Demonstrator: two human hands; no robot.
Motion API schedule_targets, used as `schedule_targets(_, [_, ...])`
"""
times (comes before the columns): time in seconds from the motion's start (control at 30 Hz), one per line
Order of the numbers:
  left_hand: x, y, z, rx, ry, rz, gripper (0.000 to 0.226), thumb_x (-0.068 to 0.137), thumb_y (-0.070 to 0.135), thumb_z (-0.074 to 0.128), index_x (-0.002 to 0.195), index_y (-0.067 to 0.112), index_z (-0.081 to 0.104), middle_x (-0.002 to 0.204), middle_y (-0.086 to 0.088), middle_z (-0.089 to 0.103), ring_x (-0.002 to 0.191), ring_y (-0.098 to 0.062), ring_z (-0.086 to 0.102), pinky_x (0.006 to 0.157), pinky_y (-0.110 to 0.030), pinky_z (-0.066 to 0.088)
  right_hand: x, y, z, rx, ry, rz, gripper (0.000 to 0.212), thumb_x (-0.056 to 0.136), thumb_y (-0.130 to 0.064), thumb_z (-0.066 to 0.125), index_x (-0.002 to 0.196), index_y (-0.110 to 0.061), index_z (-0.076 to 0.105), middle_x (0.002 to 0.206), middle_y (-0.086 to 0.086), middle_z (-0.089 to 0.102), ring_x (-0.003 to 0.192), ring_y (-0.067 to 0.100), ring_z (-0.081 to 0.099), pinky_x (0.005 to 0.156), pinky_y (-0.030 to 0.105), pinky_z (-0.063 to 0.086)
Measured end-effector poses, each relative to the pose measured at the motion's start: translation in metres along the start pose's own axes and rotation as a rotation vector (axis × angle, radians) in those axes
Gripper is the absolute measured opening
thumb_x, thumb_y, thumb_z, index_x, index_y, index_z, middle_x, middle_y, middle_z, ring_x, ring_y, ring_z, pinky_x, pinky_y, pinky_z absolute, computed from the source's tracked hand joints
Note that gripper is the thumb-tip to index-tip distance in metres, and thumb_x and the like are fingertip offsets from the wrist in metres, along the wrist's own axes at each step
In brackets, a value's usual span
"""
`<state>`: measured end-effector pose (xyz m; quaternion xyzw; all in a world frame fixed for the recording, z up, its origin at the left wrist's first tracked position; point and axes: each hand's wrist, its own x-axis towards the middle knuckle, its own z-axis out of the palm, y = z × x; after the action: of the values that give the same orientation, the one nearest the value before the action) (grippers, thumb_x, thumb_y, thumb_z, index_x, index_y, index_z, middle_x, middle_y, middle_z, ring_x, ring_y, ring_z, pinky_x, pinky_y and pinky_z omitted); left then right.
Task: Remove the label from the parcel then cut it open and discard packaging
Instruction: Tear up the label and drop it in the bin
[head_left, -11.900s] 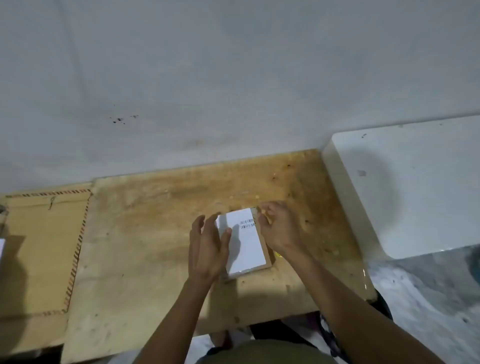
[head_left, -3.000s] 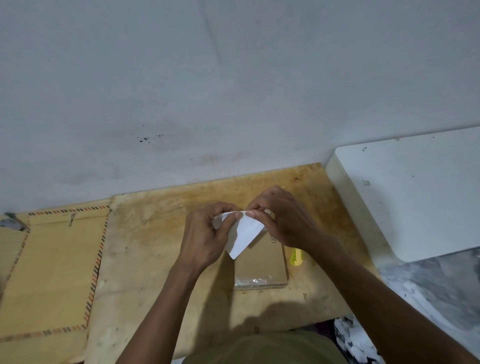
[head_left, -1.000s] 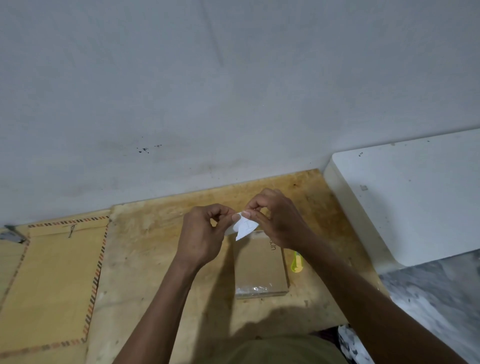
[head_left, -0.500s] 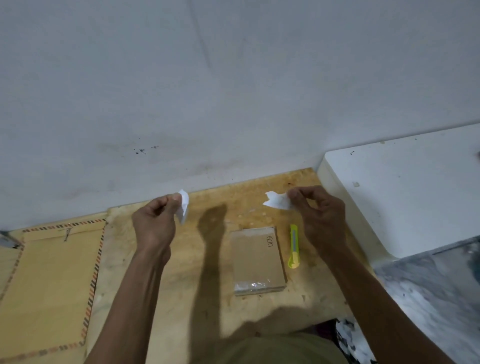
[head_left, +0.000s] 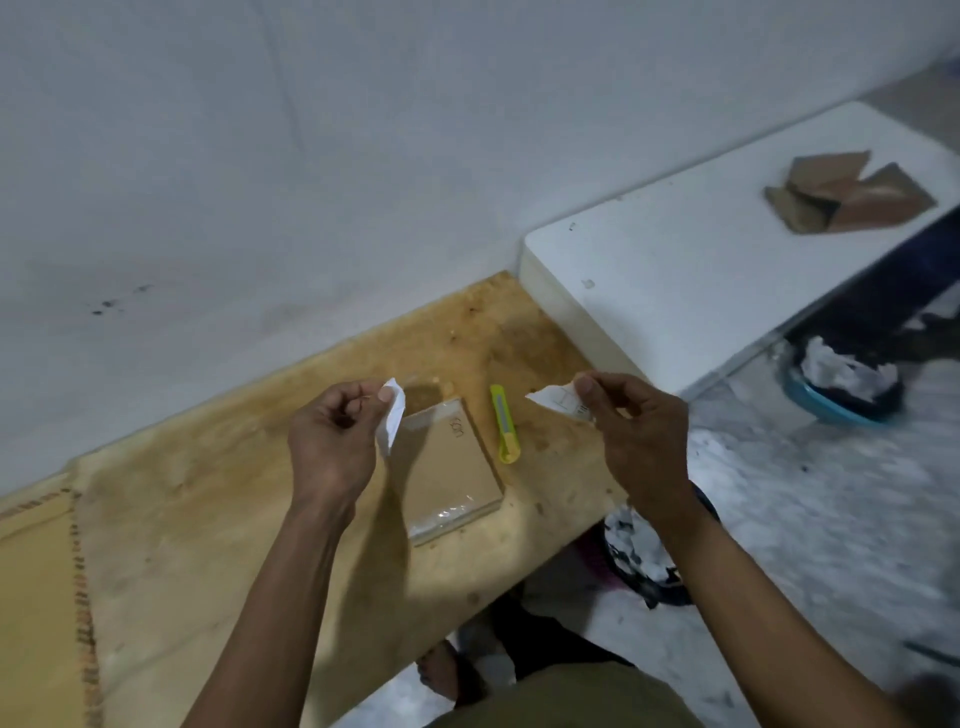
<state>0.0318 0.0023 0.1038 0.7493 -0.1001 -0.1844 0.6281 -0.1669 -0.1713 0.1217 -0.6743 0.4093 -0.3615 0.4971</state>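
Observation:
A flat brown parcel (head_left: 447, 467) wrapped in clear film lies on the wooden board (head_left: 208, 519), with no label on its top. A yellow-green box cutter (head_left: 505, 431) lies just right of it. My left hand (head_left: 332, 447) hovers left of the parcel, pinching one torn white piece of the label (head_left: 392, 415). My right hand (head_left: 639, 441) hovers right of the cutter, pinching the other torn label piece (head_left: 558, 402). Both hands are held above the board, apart from each other.
A white slab (head_left: 727, 270) lies to the right, with opened brown cardboard packaging (head_left: 847, 195) on it. A blue bin with crumpled white paper (head_left: 841, 384) stands on the floor at the right. Another dark bin with paper (head_left: 639, 561) sits below the board's edge. A grey wall runs behind.
The folded label has been torn in two and my hands have drawn apart, one piece in each. The view has swung to the right, showing the bins and the cardboard.

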Motion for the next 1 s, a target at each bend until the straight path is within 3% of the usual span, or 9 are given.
schedule_targets(0.2, [-0.016,-0.008,0.063,0.092,-0.165,0.004,0.016,0.084,0.017,0.078,0.08,0.003,0.071,0.074,-0.006,0.063,0.067,-0.011,0.052,0.068,-0.028,0.048,-0.013,0.024,-0.067,-0.125,0.223,0.116,0.002,0.086,-0.024,0.074,0.088,-0.024,0.076,0.08,-0.012,0.074,0.071,0.001,0.067,0.066,0.015,0.052])
schedule_targets(0.33, [-0.032,-0.01,0.117,0.204,-0.274,0.051,0.029,0.085,0.019,0.076,0.076,-0.005,0.063,0.068,-0.002,0.059,0.062,-0.009,0.05,0.065,-0.028,0.044,-0.013,0.045,-0.11,-0.169,0.331,0.187,0.003,0.088,-0.025,0.072,0.086,-0.022,0.074,0.082,-0.009,0.073,0.078,0.009,0.066,0.069,0.015,0.05])
schedule_targets(0.43, [-0.048,-0.007,0.166,0.267,-0.369,0.069,0.024,0.086,0.021,0.076,0.073,0.003,0.066,0.066,0.001,0.061,0.06,-0.008,0.052,0.063,-0.024,0.045,-0.01,0.061,-0.148,-0.169,0.399,0.215,0.007,0.088,-0.025,0.072,0.082,-0.026,0.071,0.075,-0.007,0.067,0.069,0.007,0.058,0.064,0.011,0.046])
schedule_targets(0.53, [-0.067,-0.006,0.22,0.327,-0.444,0.092,0.013,0.085,0.024,0.077,0.08,0.013,0.075,0.071,0.0,0.072,0.068,-0.012,0.063,0.068,-0.026,0.05,-0.007,0.082,-0.189,-0.164,0.463,0.256,0.008,0.088,-0.027,0.073,0.081,-0.026,0.07,0.074,0.0,0.066,0.067,0.008,0.054,0.065,0.019,0.048])
schedule_targets(0.73, [-0.112,-0.023,0.328,0.507,-0.515,0.152,0.014,0.085,0.027,0.078,0.079,0.015,0.076,0.079,0.003,0.074,0.08,-0.018,0.068,0.072,-0.029,0.048,0.003,0.143,-0.266,-0.185,0.477,0.368,0.014,0.088,-0.033,0.071,0.086,-0.019,0.071,0.075,-0.007,0.066,0.068,-0.001,0.059,0.061,0.014,0.046])
schedule_targets(0.87, [-0.133,-0.053,0.396,0.609,-0.601,0.139,0.016,0.083,0.037,0.072,0.07,0.029,0.072,0.075,0.006,0.073,0.076,-0.019,0.07,0.08,-0.036,0.056,0.013,0.196,-0.303,-0.26,0.487,0.403,0.014,0.089,-0.028,0.072,0.081,-0.016,0.07,0.073,-0.011,0.063,0.072,-0.002,0.059,0.064,0.007,0.042])
schedule_targets(0.93, [-0.143,-0.066,0.42,0.622,-0.638,0.139,0.017,0.084,0.033,0.071,0.068,0.027,0.072,0.073,0.006,0.073,0.067,-0.016,0.069,0.073,-0.036,0.058,0.018,0.219,-0.31,-0.324,0.478,0.418,0.014,0.089,-0.025,0.071,0.077,-0.019,0.066,0.073,-0.012,0.057,0.072,0.003,0.055,0.067,0.007,0.039])
schedule_targets(1.0, [-0.152,-0.08,0.447,0.637,-0.667,0.152,0.016,0.085,0.026,0.07,0.069,0.025,0.072,0.075,0.006,0.071,0.073,-0.018,0.068,0.076,-0.039,0.057,0.026,0.248,-0.314,-0.346,0.456,0.482,0.015,0.089,-0.028,0.071,0.077,-0.02,0.065,0.078,-0.003,0.06,0.08,0.014,0.055,0.073,0.016,0.04])
